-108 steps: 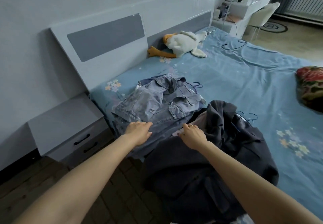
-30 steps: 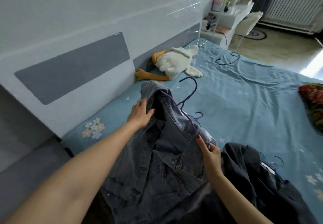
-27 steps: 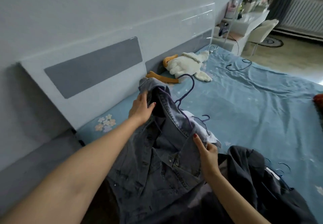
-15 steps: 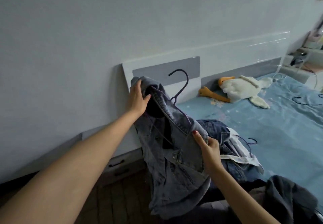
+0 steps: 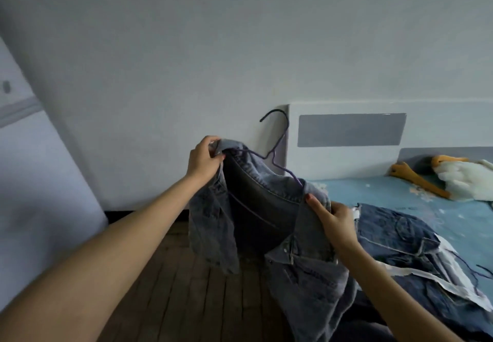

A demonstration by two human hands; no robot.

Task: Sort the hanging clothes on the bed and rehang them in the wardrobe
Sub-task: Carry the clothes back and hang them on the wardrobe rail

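Observation:
A light grey-blue denim jacket (image 5: 301, 269) hangs in the air on a purple wire hanger (image 5: 277, 139), held up over the floor beside the bed. My left hand (image 5: 204, 159) grips the jacket's left shoulder. My right hand (image 5: 334, 221) grips its right shoulder near the collar. The hanger's hook sticks up between my hands. A darker blue denim garment (image 5: 400, 237) with white lining lies on the blue bed sheet (image 5: 373, 189) to the right; a purple hanger tip shows at its right edge.
The white and grey headboard (image 5: 346, 139) stands against the wall. A white plush goose (image 5: 458, 176) lies by it. Dark wooden floor (image 5: 192, 283) lies below the jacket. A white panel (image 5: 34, 181), maybe a door, fills the left edge.
Both hands have lifted the light denim jacket off the bed and swung it left, off the bed and over the floor. My view has turned left towards the wall.

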